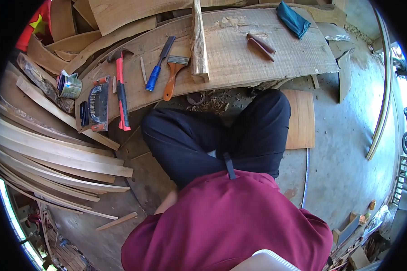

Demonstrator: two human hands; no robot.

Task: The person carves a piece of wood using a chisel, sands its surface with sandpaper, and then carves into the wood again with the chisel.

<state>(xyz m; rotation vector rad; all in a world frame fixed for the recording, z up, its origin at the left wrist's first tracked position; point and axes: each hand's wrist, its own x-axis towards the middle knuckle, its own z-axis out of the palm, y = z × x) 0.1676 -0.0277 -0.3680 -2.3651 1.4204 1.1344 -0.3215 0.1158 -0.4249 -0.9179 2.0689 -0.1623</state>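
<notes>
Neither of my hands shows. A bit of my left forearm (168, 201) is visible beside my thigh, its hand hidden; my right arm ends from view at the sleeve. In front of my crossed legs lies a broad wooden slab (235, 67). On it rest a chisel (161, 62) with a blue handle, a flat paintbrush (174, 74), and a hammer (121, 90) with a red and black handle. A curved dark-handled tool (99, 104) with orange ends lies left of the hammer. A narrow wood piece (199, 45) stands across the slab.
A brown folded sheet (261, 47) and a teal cloth (293, 20) lie on the slab's right. Left are a tin can (69, 86) and stacked wood strips (54, 144). A board (300, 119) and a measuring strip (306, 176) lie on the floor at right.
</notes>
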